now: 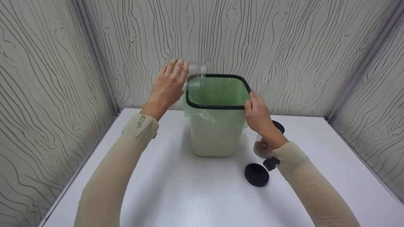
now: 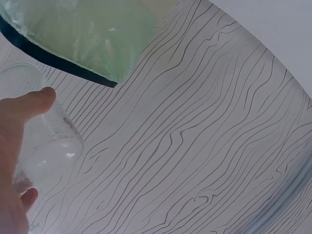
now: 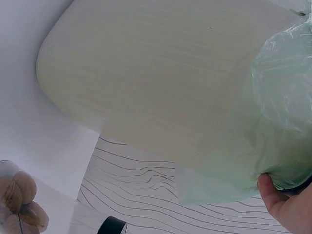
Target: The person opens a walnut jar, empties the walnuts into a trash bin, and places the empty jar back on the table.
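Observation:
My left hand (image 1: 170, 80) grips a clear jar (image 1: 197, 70), tipped on its side with its mouth toward the right, at the left rim of a pale trash bin (image 1: 214, 142). In the left wrist view the jar (image 2: 53, 146) looks empty apart from small dark specks on its wall. A green bag (image 1: 221, 91) lines the bin and folds over the outside, under a black rim ring (image 1: 217, 107). At the bin's right front corner my right hand (image 1: 258, 112) holds the rim, its thumb (image 3: 270, 192) outside against the bag.
Partly hidden behind my right forearm, a clear jar (image 1: 261, 149) with a black lid (image 1: 278, 126) stands on the white table (image 1: 176, 195). Brown walnut-like things (image 3: 24, 187) lie inside it. A loose black lid (image 1: 257, 175) rests nearer me. Patterned walls (image 1: 300, 56) enclose the table.

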`<control>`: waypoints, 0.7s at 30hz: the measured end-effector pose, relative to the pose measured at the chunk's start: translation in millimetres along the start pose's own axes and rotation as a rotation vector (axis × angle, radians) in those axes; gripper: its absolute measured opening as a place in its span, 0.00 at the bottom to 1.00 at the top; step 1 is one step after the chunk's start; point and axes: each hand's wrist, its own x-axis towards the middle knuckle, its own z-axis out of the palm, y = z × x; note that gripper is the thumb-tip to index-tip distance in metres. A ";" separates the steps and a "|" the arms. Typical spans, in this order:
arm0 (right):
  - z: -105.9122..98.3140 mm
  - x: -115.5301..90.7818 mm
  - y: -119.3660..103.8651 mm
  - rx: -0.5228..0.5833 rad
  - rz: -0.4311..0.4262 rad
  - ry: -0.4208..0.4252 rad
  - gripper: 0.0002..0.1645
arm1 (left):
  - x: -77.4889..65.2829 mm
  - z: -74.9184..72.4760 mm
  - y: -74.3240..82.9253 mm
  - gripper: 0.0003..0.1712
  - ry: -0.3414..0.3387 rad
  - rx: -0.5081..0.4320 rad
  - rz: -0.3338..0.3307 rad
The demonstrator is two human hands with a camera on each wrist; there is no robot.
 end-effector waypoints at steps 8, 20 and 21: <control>-0.6 0.5 0.2 -0.001 -0.007 0.014 0.35 | -1.1 0.7 -2.1 0.44 -0.061 -0.024 0.025; 0.7 0.8 0.8 0.003 0.002 0.009 0.36 | -11.7 6.1 -5.1 0.51 -0.033 -0.133 -0.099; 0.9 0.7 0.5 0.002 0.003 0.009 0.36 | -13.6 7.7 -5.2 0.51 -0.025 -0.182 -0.135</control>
